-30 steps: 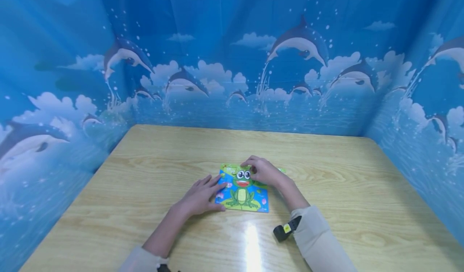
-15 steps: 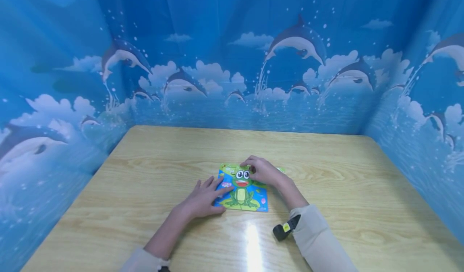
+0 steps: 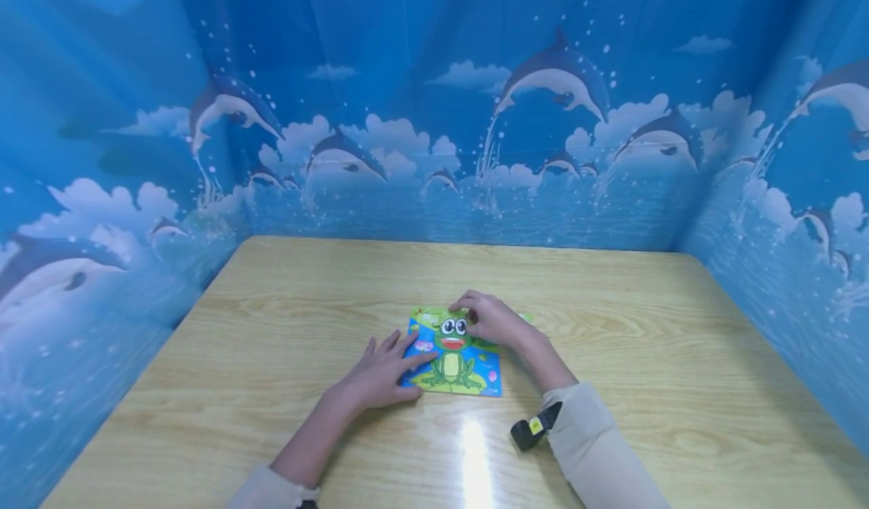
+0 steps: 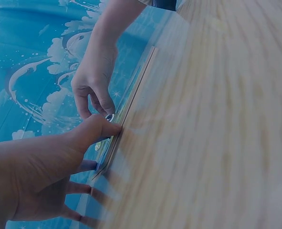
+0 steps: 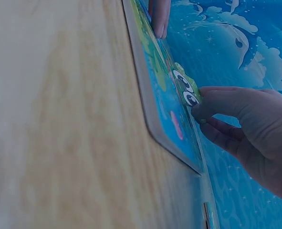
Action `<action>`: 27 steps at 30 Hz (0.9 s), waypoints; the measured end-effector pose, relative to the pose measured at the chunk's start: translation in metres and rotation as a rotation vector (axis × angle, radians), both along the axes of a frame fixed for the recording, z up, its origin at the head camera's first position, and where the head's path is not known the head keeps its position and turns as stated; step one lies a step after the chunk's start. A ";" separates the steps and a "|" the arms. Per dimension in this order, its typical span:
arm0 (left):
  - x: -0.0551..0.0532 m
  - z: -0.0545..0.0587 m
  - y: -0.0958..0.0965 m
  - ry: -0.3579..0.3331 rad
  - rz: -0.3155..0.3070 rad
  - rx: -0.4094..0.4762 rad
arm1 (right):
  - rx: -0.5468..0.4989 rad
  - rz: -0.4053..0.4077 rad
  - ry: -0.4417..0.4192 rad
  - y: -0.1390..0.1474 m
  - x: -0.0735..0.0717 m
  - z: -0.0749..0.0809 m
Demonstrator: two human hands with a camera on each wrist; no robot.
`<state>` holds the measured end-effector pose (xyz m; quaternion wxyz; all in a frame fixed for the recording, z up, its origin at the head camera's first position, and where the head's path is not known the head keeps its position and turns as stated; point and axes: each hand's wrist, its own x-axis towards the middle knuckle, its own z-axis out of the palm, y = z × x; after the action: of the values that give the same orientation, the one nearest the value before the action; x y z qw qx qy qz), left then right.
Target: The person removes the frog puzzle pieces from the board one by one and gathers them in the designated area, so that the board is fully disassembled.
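A flat frog picture puzzle (image 3: 490,366), blue and green with a pale rim, lies mid-table. My right hand (image 3: 497,320) pinches a green puzzle piece with the frog's eyes (image 5: 187,90) between thumb and fingers. In the right wrist view that piece stands tilted up from the board. My left hand (image 3: 380,375) rests with spread fingers on the board's left side, its thumb (image 4: 113,129) at the near edge. The board's upper right part is hidden behind my right hand.
Something green and flat (image 3: 526,317) shows partly behind my right hand; its shape is hidden. The wooden table (image 3: 679,388) is bounded at its back and sides by a blue dolphin-print curtain (image 3: 407,192).
My left hand has slid slightly right, farther over the board's left part, between the first and second frames. The right hand keeps its pinch in nearly the same spot.
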<state>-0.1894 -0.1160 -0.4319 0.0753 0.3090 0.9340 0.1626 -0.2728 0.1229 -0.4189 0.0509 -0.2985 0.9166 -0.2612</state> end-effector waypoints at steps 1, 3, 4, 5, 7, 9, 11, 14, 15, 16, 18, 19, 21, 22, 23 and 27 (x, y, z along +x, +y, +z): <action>0.000 0.000 0.000 -0.001 0.001 0.002 | -0.001 -0.002 -0.001 0.000 0.000 0.001; 0.000 0.000 0.000 -0.005 0.001 0.006 | -0.001 -0.004 -0.002 0.000 0.000 0.001; 0.000 0.000 0.000 -0.006 0.000 0.008 | -0.002 -0.003 -0.002 0.000 0.000 0.001; 0.000 0.000 0.000 -0.008 0.000 0.010 | -0.002 -0.004 -0.002 0.000 0.000 0.002; 0.000 0.000 -0.001 -0.009 0.000 0.012 | -0.003 -0.001 0.000 0.000 0.000 0.002; 0.000 0.000 -0.001 -0.010 -0.002 0.015 | -0.007 -0.001 0.001 0.000 0.000 0.002; -0.001 -0.001 -0.001 -0.009 -0.004 0.015 | -0.010 -0.006 0.002 0.000 0.001 0.003; -0.001 -0.001 0.000 -0.004 -0.010 0.011 | -0.023 -0.018 -0.008 0.002 0.002 0.004; -0.001 -0.002 0.000 0.000 -0.014 0.012 | -0.027 -0.020 -0.012 0.002 0.002 0.004; -0.002 -0.002 0.000 0.003 -0.017 0.011 | -0.031 -0.024 -0.016 0.003 0.002 0.004; -0.002 -0.002 0.000 0.004 -0.021 0.013 | -0.038 -0.029 -0.021 0.004 0.002 0.005; -0.002 -0.002 0.000 0.001 -0.022 0.016 | -0.038 -0.030 -0.022 0.005 0.003 0.006; -0.002 -0.002 0.000 -0.005 -0.019 0.020 | -0.042 -0.034 -0.023 0.006 0.003 0.007; -0.001 -0.002 -0.001 -0.009 -0.016 0.021 | -0.049 -0.036 -0.023 0.007 0.003 0.008; -0.001 -0.002 -0.001 -0.011 -0.013 0.024 | -0.057 -0.038 -0.022 0.008 0.003 0.008; -0.001 -0.001 -0.002 -0.008 0.003 0.025 | -0.096 -0.040 -0.020 0.013 0.004 0.011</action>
<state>-0.1905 -0.1177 -0.4331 0.0750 0.3078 0.9321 0.1757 -0.2684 0.1356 -0.4082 0.0406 -0.2795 0.9082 -0.3087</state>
